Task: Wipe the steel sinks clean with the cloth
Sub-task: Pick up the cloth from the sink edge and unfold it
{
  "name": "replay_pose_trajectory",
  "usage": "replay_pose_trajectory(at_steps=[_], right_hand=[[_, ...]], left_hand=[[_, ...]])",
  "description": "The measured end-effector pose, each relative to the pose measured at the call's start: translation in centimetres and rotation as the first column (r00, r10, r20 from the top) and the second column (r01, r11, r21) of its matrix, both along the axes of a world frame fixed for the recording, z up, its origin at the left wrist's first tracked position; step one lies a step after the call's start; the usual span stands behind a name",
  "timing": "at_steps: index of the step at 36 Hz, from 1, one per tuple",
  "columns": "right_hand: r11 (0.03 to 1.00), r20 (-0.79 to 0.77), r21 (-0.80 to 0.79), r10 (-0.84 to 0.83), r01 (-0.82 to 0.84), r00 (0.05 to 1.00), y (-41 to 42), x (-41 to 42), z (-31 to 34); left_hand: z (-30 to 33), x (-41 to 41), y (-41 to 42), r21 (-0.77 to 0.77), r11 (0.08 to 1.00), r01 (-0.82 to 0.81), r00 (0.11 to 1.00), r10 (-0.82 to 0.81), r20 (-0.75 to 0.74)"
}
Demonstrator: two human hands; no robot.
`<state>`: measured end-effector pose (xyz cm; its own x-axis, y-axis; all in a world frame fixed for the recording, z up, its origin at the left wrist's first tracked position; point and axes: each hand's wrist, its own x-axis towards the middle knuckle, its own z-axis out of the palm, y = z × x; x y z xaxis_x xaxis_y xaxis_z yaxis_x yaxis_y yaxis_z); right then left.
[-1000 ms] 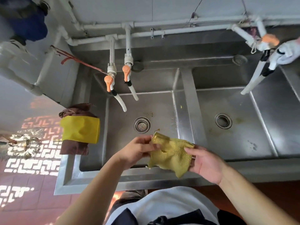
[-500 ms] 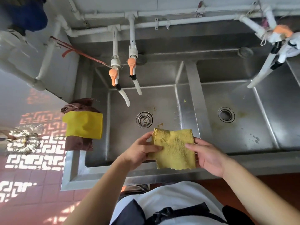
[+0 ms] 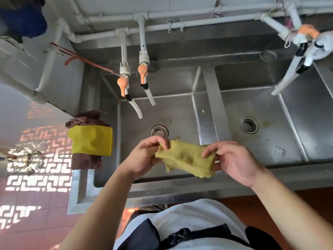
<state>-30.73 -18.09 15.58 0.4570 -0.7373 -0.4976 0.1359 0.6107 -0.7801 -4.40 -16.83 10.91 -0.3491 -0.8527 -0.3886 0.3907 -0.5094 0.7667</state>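
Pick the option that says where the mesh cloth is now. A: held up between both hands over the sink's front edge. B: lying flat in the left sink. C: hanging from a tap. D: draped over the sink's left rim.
A: the left hand and right hand each pinch an end of the cloth above the left sink.

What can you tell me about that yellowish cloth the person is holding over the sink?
The cloth is mustard yellow with a coarse, waffle-like weave and frayed, uneven edges. A darker smudge shows near its middle, as if damp or soiled. It is held in the air above the front edge of the left sink, stretched sideways and sagging at its lower right corner. The left hand pinches its left edge and the right hand grips its right end; nothing else touches it.
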Motion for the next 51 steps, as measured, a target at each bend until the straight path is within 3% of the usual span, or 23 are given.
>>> replay_pose_trajectory(at_steps=[5, 10, 13, 17, 20, 22, 24, 26, 30, 35, 37, 39, 41, 44, 48, 51], right_hand=[[0.994, -0.150, -0.089, 0.050, -0.064, 0.987, 0.2, 0.1, -1.0], [0.956, -0.218, -0.166, 0.203, -0.241, 0.955, -0.3, 0.9, -1.3], [0.898, -0.322, -0.206, 0.313, -0.389, 0.893, -1.3, 1.6, -1.6], [0.843, -0.469, -0.247, 0.328, -0.479, 0.820, -2.6, 2.8, -2.9], [0.804, -0.494, -0.249, 0.374, -0.540, 0.785, -3.4, 3.7, -4.0], [0.780, -0.516, -0.231, 0.409, -0.582, 0.753, -3.8, 4.3, -4.6], [0.784, -0.521, -0.228, 0.403, -0.578, 0.752, -4.2, 4.9, -5.5], [0.806, -0.520, -0.244, 0.362, -0.540, 0.774, -4.6, 5.4, -6.3], [0.831, -0.555, -0.260, 0.288, -0.491, 0.781, -5.8, 5.6, -8.5], [0.965, -0.448, -0.134, 0.143, -0.225, 0.883, -6.5, 5.3, -12.1], [0.999, -0.338, 0.018, 0.055, -0.052, 0.939, -6.3, 5.2, -13.6], [0.942, -0.115, 0.319, -0.068, 0.102, 0.991, -5.9, 5.0, -15.1], [0.844, 0.042, 0.527, -0.139, 0.096, 0.989, -5.4, 5.0, -16.5], [0.809, 0.105, 0.587, -0.120, 0.035, 0.987, -4.7, 5.8, -18.1], [0.814, 0.252, 0.572, -0.061, -0.098, 0.966, -5.1, 8.1, -18.3], [0.849, 0.135, 0.501, 0.116, -0.168, 0.984, -6.0, 10.7, -17.9]], left_hand=[[0.1, 0.9, 1.1, 0.157, 0.987, 0.028, 0.994, -0.011, -0.110], [-0.2, 1.6, 1.1, 0.142, 0.981, 0.135, 0.979, -0.154, 0.131], [-0.2, 1.9, 0.8, 0.178, 0.958, 0.223, 0.954, -0.252, 0.161], [-0.7, 2.1, 0.3, 0.153, 0.937, 0.313, 0.897, -0.345, 0.276], [-1.3, 1.7, -0.4, 0.159, 0.906, 0.391, 0.821, -0.422, 0.384], [-2.2, 1.4, -1.1, 0.168, 0.876, 0.452, 0.709, -0.467, 0.529], [-3.2, 0.7, -1.6, 0.101, 0.866, 0.490, 0.577, -0.409, 0.707], [-4.4, -0.1, -2.0, -0.004, 0.878, 0.479, 0.535, -0.288, 0.794], [-7.1, -1.0, -3.0, -0.016, 0.902, 0.432, 0.592, -0.270, 0.760], [-9.9, -1.4, -3.9, 0.046, 0.954, 0.295, 0.695, -0.248, 0.675], [-10.4, -1.5, -4.1, 0.095, 0.972, 0.216, 0.791, -0.231, 0.566], [-10.8, -1.4, -4.1, 0.181, 0.977, 0.113, 0.899, -0.178, 0.400], [-11.3, -1.2, -4.1, 0.275, 0.961, 0.041, 0.970, -0.105, 0.220], [-11.8, -0.6, -3.9, 0.348, 0.937, -0.026, 0.999, 0.015, 0.035], [-12.0, 1.1, -3.6, 0.371, 0.922, -0.109, 0.993, 0.113, 0.011], [-11.9, 2.6, -2.8, 0.379, 0.913, -0.150, 0.988, 0.123, 0.093]])
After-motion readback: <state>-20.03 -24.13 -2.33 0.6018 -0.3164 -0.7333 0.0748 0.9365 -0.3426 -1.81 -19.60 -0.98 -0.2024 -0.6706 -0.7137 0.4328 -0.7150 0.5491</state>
